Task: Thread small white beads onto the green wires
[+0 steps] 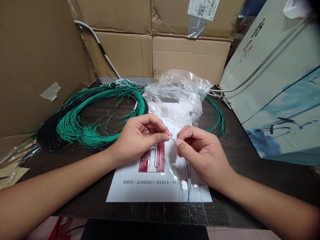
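Between its thumb and index finger, my left hand [141, 136] pinches a small white connector [170, 136]. Just to the right, my right hand [200, 151] pinches thin dark green wires [173, 139] that run to the connector. These wires hang below my right hand, past a small white piece [189, 181], toward the table's front edge. Both hands are above a printed white sheet [147, 191] marked DRS-206DC-E001-01. A clear plastic bag [178, 86] with small white pieces inside lies behind the hands.
A large bundle of green and black wires [67, 125] lies on the dark table [87, 186] at the left. A smaller green coil [218, 116] is on the right. Cardboard walls [120, 50] stand behind and left, with a pale printed bag [275, 100] at the right.
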`<state>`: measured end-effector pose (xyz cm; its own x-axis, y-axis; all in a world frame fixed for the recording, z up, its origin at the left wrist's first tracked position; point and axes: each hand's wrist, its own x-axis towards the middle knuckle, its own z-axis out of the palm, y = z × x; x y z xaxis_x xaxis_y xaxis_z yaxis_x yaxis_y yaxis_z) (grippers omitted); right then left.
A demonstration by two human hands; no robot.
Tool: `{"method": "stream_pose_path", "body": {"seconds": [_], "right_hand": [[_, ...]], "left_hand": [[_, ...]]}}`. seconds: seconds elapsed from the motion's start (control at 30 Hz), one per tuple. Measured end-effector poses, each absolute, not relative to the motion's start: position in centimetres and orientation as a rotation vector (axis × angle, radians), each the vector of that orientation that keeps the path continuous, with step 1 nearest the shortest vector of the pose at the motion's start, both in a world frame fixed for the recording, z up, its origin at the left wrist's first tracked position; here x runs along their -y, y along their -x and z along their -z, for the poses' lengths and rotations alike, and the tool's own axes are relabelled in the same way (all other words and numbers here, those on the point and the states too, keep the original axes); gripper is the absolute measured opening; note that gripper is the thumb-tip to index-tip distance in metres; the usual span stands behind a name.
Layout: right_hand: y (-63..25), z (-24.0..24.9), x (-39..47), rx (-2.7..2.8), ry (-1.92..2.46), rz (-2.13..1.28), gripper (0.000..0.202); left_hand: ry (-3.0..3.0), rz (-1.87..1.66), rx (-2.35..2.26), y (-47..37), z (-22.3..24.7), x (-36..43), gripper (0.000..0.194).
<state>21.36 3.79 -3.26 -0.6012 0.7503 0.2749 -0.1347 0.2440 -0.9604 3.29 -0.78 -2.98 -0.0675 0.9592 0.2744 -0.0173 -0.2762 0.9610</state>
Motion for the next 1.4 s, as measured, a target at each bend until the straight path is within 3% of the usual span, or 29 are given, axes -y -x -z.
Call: {"method": "stream_pose_path", "body": {"seconds": [1.4], "right_hand": [[-21.26, 3.61, -3.94, 1.75, 0.49, -1.37, 0.015]], "left_hand": [[-1.441, -1.465, -1.097, -3.28, 2.93, 1.0, 0.017]]}}
